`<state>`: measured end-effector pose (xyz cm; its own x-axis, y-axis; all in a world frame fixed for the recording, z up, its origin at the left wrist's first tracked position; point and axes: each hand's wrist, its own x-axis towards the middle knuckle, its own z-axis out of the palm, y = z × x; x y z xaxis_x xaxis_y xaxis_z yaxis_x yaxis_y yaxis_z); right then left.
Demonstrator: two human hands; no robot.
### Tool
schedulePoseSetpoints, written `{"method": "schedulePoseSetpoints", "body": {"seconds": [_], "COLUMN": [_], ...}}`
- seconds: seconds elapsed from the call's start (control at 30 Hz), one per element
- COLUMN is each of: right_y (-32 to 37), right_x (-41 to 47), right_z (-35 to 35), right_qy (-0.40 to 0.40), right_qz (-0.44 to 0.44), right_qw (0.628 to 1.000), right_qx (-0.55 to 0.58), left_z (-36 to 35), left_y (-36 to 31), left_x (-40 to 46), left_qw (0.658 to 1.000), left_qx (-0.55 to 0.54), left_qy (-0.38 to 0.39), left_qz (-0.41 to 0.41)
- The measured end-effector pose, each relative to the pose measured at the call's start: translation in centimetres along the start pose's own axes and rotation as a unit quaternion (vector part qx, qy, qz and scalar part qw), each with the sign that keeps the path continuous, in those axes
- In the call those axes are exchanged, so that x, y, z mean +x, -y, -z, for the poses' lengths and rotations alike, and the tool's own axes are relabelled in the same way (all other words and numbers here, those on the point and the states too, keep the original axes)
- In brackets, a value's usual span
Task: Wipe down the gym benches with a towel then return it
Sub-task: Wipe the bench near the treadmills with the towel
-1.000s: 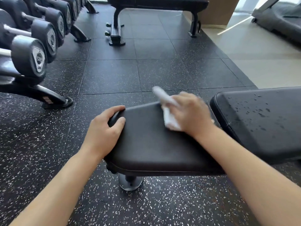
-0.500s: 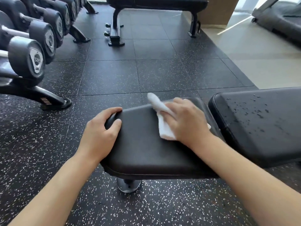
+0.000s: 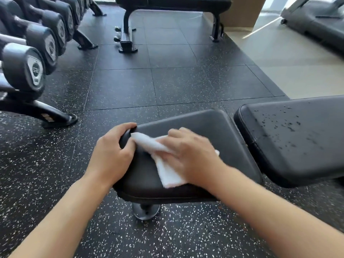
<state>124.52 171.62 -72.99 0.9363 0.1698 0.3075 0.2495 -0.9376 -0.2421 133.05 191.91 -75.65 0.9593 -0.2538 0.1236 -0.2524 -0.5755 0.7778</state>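
Since a moment ago my right hand (image 3: 188, 157) has slid the white towel (image 3: 163, 164) leftward across the seat pad (image 3: 214, 127), fingers spread flat on it. Its corner now touches my left hand (image 3: 111, 155), which grips the pad's left edge.

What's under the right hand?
The white towel, pressed flat on the seat pad by the right hand. The towel's middle and the pad beneath it are covered.
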Motion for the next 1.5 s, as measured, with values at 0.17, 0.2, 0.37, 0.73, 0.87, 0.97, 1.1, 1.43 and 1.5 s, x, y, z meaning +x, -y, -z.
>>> {"method": "schedulePoseSetpoints", "body": {"seconds": [0.17,0.2,0.37,0.73,0.87,0.97,1.1,1.43,1.5], "right_y": [-7.7,-6.7,0.7,-8.3,-3.9,-6.3,-12.7,-14.6,-13.6], "right_x": [0.7,0.5,-1.6,-4.9,-7.4,-5.8,-1.2,0.1,-1.0], "right_z": [3.0,2.6,0.1,3.6,2.7,3.2,3.5,1.9,2.1], "right_qy": [-0.056,-0.047,0.001,-0.102,-0.056,-0.043,-0.085,-0.116,-0.117], "right_qz": [-0.214,-0.184,0.021,-0.196,-0.083,-0.100,-0.263,-0.261,-0.254], "right_qw": [0.975,0.980,1.000,0.974,0.995,0.994,0.958,0.951,0.953], "right_qx": [-0.030,-0.054,-0.005,0.045,0.019,0.008,0.074,0.116,0.117], "left_z": [0.0,-0.1,-0.9,-6.3,-4.8,-4.4,-5.0,-3.2,-3.4], "left_y": [-0.5,-0.7,-2.1,-7.7,-6.7,-6.8,-7.1,-5.5,-5.7], "left_x": [-0.3,-0.4,0.0,-1.3,0.2,0.3,-0.9,-0.9,-1.0], "left_qw": [0.999,0.998,0.991,0.948,0.958,0.961,0.957,0.956,0.958], "left_qx": [0.034,0.046,0.086,0.153,0.136,0.149,0.173,0.174,0.169], "left_qy": [0.010,0.014,0.043,0.156,0.149,0.133,0.126,0.129,0.122], "left_qz": [-0.026,-0.039,-0.098,-0.232,-0.206,-0.191,-0.196,-0.200,-0.197]}}
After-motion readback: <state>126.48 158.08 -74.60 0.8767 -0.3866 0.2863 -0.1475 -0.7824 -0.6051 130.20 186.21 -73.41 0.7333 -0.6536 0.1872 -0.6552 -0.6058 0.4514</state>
